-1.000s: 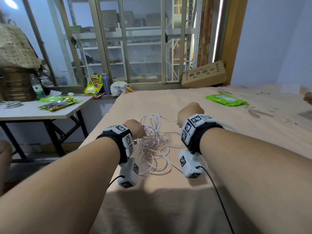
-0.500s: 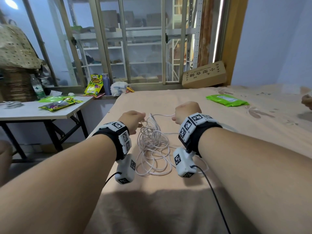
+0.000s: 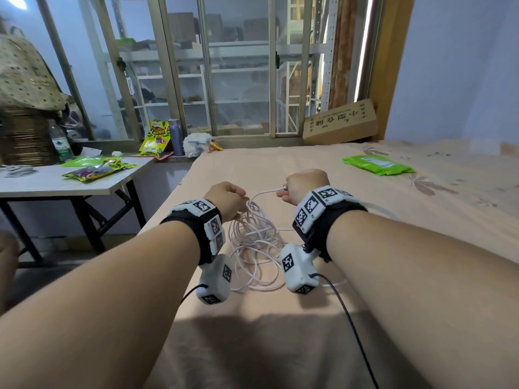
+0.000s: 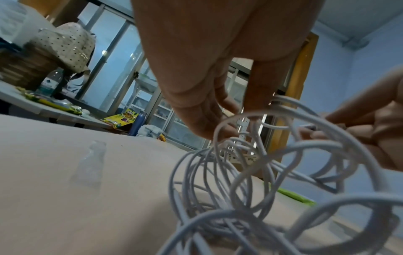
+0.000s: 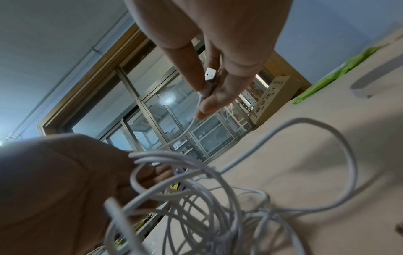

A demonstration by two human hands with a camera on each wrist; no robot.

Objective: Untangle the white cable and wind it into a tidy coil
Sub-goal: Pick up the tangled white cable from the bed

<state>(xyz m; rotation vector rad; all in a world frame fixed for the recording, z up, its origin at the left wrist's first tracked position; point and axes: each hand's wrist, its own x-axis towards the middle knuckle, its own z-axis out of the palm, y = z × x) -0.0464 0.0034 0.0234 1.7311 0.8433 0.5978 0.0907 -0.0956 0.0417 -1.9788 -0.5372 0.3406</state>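
Observation:
A tangled white cable (image 3: 257,245) lies in loose loops on the peach bedsheet (image 3: 280,332) between my wrists. My left hand (image 3: 227,199) grips several loops of it and lifts them off the sheet; the left wrist view shows the cable (image 4: 250,172) hanging from my curled fingers (image 4: 205,110). My right hand (image 3: 306,185) pinches the cable's white plug end (image 5: 210,76) between thumb and fingers, a little to the right of the left hand. A short strand (image 3: 266,192) runs between the two hands. The rest of the cable (image 5: 207,207) trails below.
A green packet (image 3: 377,164) lies on the bed at the back right, and a cardboard box (image 3: 339,122) leans by the window. A table (image 3: 33,186) with snack bags and a bottle stands to the left of the bed. A clear wrapper (image 4: 89,165) lies on the sheet.
Both hands have risen and moved away from me, lifting part of the cable off the bed. The strand between them has pulled out longer.

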